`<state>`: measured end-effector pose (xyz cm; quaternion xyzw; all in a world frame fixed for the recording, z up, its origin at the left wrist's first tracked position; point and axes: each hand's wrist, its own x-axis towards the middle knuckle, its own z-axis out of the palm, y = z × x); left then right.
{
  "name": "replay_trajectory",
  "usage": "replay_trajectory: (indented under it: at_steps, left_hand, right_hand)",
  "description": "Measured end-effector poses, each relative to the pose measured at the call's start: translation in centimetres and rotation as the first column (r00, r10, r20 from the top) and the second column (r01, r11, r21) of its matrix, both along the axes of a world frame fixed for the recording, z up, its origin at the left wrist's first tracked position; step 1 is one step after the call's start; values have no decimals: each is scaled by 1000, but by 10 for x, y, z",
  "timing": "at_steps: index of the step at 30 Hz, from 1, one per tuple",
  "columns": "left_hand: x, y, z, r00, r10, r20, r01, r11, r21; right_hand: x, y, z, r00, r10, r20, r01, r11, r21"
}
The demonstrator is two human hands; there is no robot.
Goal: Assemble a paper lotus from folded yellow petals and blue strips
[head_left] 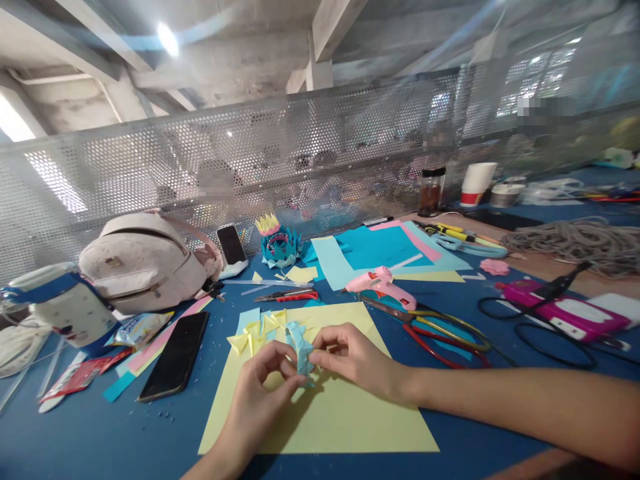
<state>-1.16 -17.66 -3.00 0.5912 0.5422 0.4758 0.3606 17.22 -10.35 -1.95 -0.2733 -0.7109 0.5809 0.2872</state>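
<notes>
A grey perforated metal screen (150, 167) stood behind a broad, flat blue tabletop (120, 453). In front of the person lay a rectangular pale-yellow paper sheet (370, 427), flat, one short-cornered side toward the worker. Beyond it stood a round, spiky dark-teal paper ornament (281, 257) with a yellow pointed crown.

Left hand (263, 380): curled over the sheet, thumb and forefinger pinching the work from its left. Right hand (355, 360): thumb and fingertips pinching the same work from its right.

Near the sheet's far left corner lay a loose cluster of sharp-cornered folded yellow paper pieces (253, 335), apparently shaped already.

Smallest noted: a narrow, creased light-blue paper piece (301, 347), between the hands, over the sheet. Its main folding looked done; pressing or adjusting seemed unfinished, and it had not been set down. Number of folds left: could not be told. Long axis ran roughly away from the person, far end pointing toward the screen and leaning slightly left, near end between the fingers. Tilt above the sheet: unclear.
</notes>
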Motion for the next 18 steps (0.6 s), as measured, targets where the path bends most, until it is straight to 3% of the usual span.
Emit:
replay_trajectory:
  at_steps: [5, 9, 12, 15, 18]
  left_hand:
    - [-4, 0, 1, 997, -43, -67, 46, 998, 38]
    - [-5, 4, 1, 987, -102, 124, 104, 995, -9]
    - [-5, 6, -2, 961, -26, 274, 53, 994, -94]
    - [-8, 7, -7, 934, 105, 343, -65, 990, -125]
    - [-9, 8, -11, 906, 147, 398, -100, 985, -137]
  right_hand:
    - [1, -1, -2, 999, 37, 34, -40, 997, 72]
    - [3, -4, -3, 994, 40, 106, -63, 974, 218]
    - [2, -6, -4, 991, 60, 118, -90, 960, 264]
    - [0, -7, -3, 987, 106, 124, -132, 963, 235]
    - [-1, -6, -1, 986, 116, 123, -145, 955, 259]
